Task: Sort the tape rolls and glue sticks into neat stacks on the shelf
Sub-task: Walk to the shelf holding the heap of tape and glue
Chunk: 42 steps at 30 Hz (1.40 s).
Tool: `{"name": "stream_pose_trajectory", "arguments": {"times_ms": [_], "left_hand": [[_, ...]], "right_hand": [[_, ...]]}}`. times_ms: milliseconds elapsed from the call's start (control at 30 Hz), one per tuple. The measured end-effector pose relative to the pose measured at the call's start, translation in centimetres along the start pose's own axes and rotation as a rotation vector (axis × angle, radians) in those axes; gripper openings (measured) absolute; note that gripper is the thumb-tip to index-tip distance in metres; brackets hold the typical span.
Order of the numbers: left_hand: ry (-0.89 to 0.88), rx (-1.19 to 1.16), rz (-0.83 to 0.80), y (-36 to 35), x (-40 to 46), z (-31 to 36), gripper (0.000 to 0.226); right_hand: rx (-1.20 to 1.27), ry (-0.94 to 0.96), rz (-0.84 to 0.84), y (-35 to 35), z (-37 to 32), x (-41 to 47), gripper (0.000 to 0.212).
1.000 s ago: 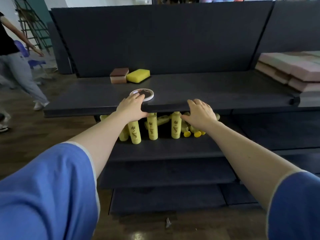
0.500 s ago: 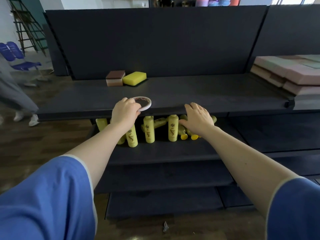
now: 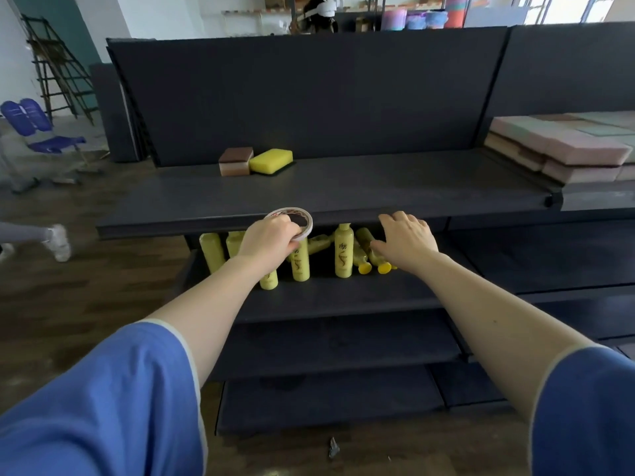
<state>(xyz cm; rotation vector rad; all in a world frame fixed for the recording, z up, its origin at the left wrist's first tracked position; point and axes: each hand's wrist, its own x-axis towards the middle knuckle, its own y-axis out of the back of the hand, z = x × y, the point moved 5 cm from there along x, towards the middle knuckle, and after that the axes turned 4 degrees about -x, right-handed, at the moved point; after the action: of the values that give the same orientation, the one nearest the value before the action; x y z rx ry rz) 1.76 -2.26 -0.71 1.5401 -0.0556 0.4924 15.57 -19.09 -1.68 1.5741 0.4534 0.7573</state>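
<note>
Tape roll (image 3: pixel 296 219) first: a white ring with a dark centre, pinched in the left hand (image 3: pixel 269 240) at the front lip of the dark upper shelf (image 3: pixel 395 187), tipped slightly and overhanging the edge. The fingers curl round its near rim. The right hand (image 3: pixel 407 240) is spread and relaxed, palm down, fingertips at the shelf edge, gripping nothing.

Below, on the lower shelf (image 3: pixel 343 297), yellow bottles (image 3: pixel 343 257) crowd together; several stand upright, others lie on their sides with caps toward the front, just under the right hand. Whether that hand touches any of them I cannot tell.

Farther back on the upper shelf sit a brown block (image 3: pixel 235 161) and a yellow sponge (image 3: pixel 271 160), touching. Pale pink slabs (image 3: pixel 563 149) are stacked at the right. Both arms wear blue sleeves (image 3: pixel 103 407).
</note>
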Motion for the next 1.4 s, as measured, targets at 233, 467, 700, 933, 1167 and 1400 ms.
{"name": "stream_pose_trajectory", "arguments": {"times_ms": [233,467,700,933,1167,1400], "left_hand": [[-0.113,-0.051,-0.061,0.0,-1.1,4.5,0.023],[-0.252,-0.086,-0.066,-0.4,-1.2,10.3,0.022],[-0.407,-0.157,-0.098,-1.8,-1.4,18.6,0.023],[-0.565,-0.185,-0.138,-3.9,-1.5,29.5,0.027],[-0.714,-0.219,-0.182,-6.0,-1.2,42.1,0.028],[-0.812,-0.267,-0.149,-6.4,-0.2,54.1,0.029]], "right_hand": [[-0.019,-0.141,0.031,1.1,2.8,-5.5,0.035],[-0.082,-0.344,0.021,2.2,7.7,-12.3,0.034],[-0.121,-0.539,-0.009,2.3,13.6,-19.8,0.032],[-0.154,-0.729,-0.060,2.3,21.2,-28.0,0.032],[-0.146,-0.910,-0.068,2.6,31.0,-35.6,0.033],[-0.179,-1.032,-0.078,4.1,40.3,-41.9,0.036]]}}
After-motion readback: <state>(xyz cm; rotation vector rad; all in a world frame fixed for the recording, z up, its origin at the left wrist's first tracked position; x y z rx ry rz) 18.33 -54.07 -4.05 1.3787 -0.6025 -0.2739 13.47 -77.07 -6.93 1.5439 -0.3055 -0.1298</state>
